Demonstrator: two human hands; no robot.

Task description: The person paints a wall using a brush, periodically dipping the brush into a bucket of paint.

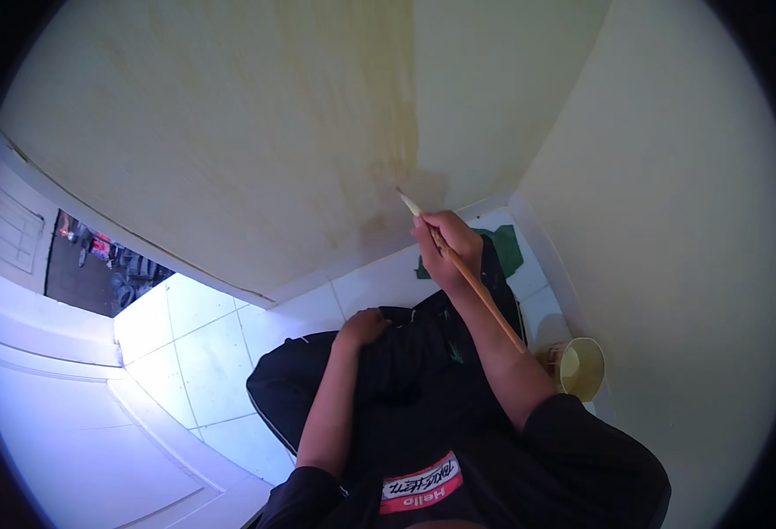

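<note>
My right hand (451, 246) grips a long, thin paintbrush with a wooden handle (480, 291). Its pointed tip (400, 192) is at the pale wall (229, 165), just below a yellowish painted band (391, 79) with a straight right edge; whether it touches the wall I cannot tell. My left hand (363, 326) rests on my dark-clothed lap, and no object shows in it. Beside my right arm stands a tub (583, 370) with pale contents, close to the right-hand wall.
A green cloth or sheet (508, 251) lies on the white tiled floor (216, 344) near the corner, partly behind my right hand. The right-hand wall (679, 231) rises close by. At left are a white panelled door (84, 430) and an opening with cluttered dark items (130, 268).
</note>
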